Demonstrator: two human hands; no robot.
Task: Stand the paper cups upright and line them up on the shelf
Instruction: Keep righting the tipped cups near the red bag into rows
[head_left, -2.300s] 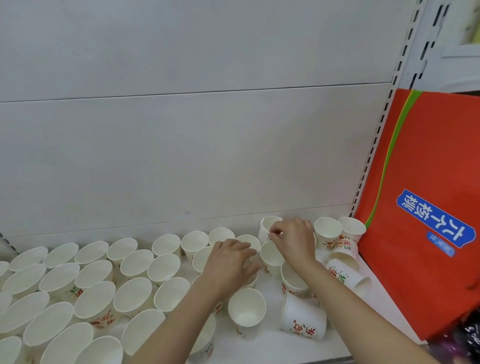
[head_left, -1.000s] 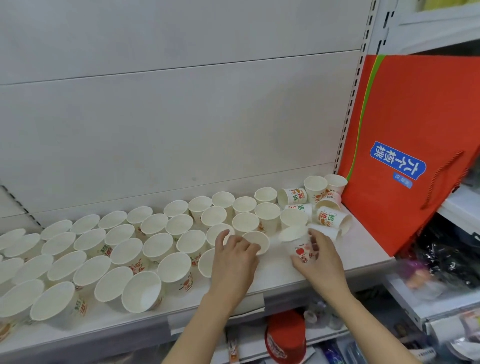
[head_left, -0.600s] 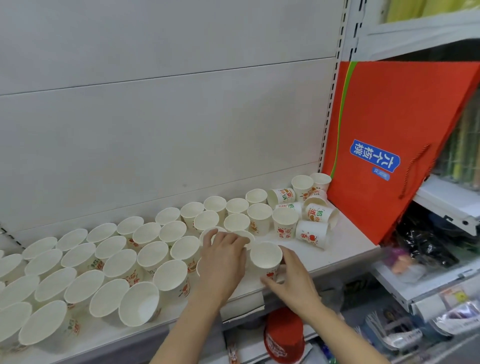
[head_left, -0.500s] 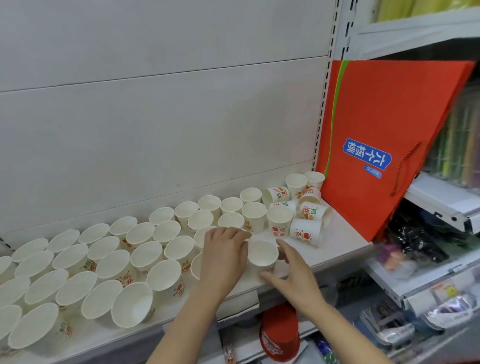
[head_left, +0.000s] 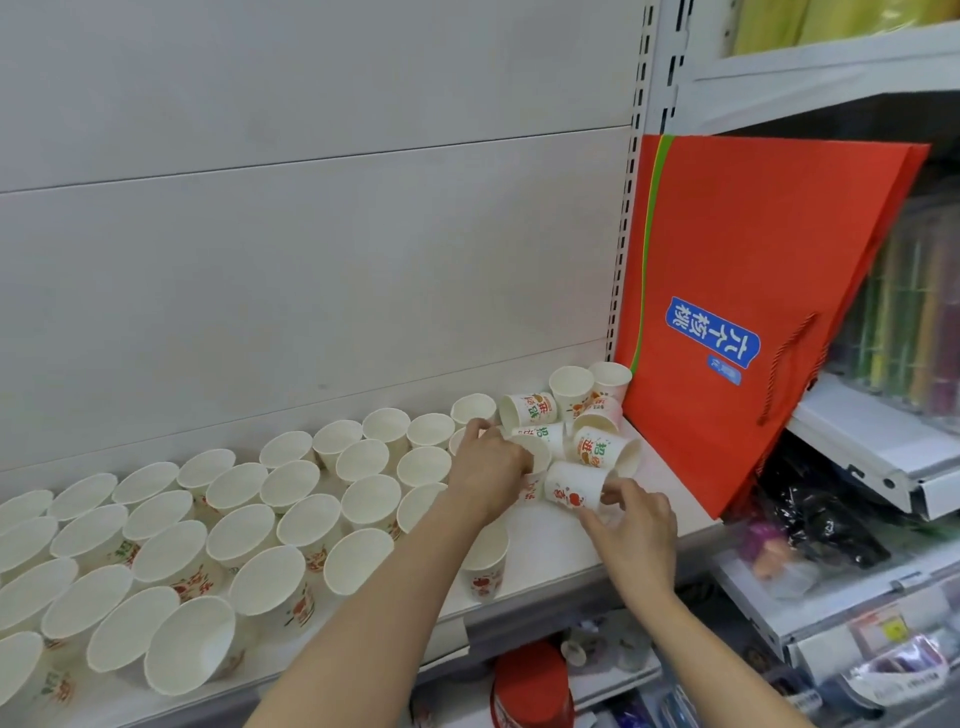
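Several white paper cups (head_left: 311, 519) with red and green print stand upright in rows on the white shelf (head_left: 550, 551). At the shelf's right end a few cups lie tipped: one (head_left: 529, 409) at the back, one (head_left: 602, 448) nearer. My right hand (head_left: 634, 525) grips the open end of a tipped cup (head_left: 571, 486) lying on its side. My left hand (head_left: 488, 467) curls round an upright cup (head_left: 535, 451) just left of it. A single upright cup (head_left: 485, 566) stands at the front edge, partly behind my left forearm.
A large red paper bag (head_left: 753, 260) leans against the shelf's right end, close to two upright cups (head_left: 571, 384). The grey back panel (head_left: 311, 260) rises behind the rows. Lower shelves with packaged goods (head_left: 831, 519) and a red cap (head_left: 530, 686) lie below and to the right.
Both hands left the cup at the front edge, which stands alone now, and moved back and right to the tipped cups. My right hand took hold of a lying cup.
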